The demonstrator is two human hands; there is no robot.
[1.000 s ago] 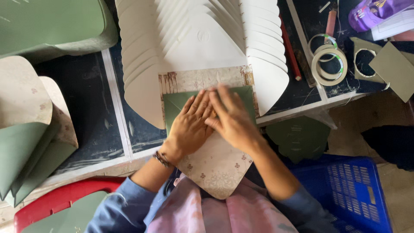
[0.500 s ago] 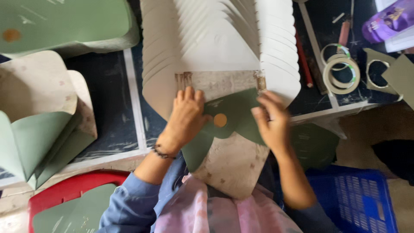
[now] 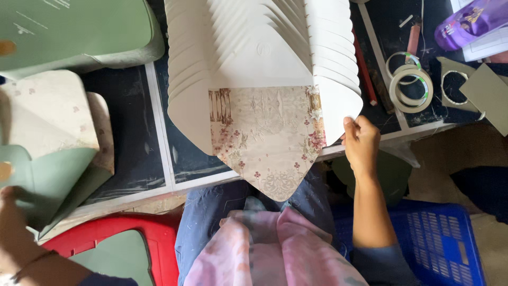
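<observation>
Right hand (image 3: 361, 142) pinches the fanned white card stack's (image 3: 338, 100) right corner at the table's (image 3: 159, 132) front edge; left hand (image 3: 13, 233), half cut off, grip unclear.

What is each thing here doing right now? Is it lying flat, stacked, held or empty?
Floral envelope flap: lying pattern-up, its tip past the table edge.
White envelope stack: fanned out, overlapping.
Right hand: touching the stack's right edge.
Left hand: at the green sheets, grip unclear.
Tape rolls: lying flat.
Blue crate: looks empty.
</observation>
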